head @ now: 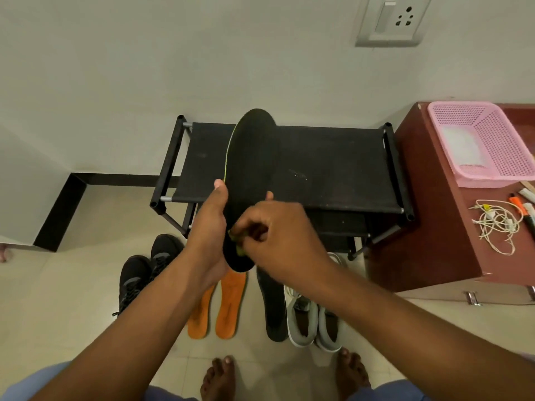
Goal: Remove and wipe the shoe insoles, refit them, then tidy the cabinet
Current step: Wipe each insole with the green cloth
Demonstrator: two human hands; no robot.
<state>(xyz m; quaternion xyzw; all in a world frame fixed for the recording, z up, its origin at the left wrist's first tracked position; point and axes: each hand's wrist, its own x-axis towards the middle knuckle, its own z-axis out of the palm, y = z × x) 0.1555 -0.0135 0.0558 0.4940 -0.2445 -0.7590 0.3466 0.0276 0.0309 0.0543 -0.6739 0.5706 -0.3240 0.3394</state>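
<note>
My left hand grips a black insole with a thin green edge by its lower left side and holds it upright in front of the black shoe rack. My right hand pinches a small green cloth, mostly hidden under the fingers, against the insole's heel end. On the floor below lie two orange insoles and another black insole. A pair of black shoes stands to their left, and a pair of grey and white shoes to their right.
A maroon cabinet stands right of the rack, carrying a pink basket, a tangled white cable and markers. My bare feet are on the tiled floor near the shoes. A wall socket is above.
</note>
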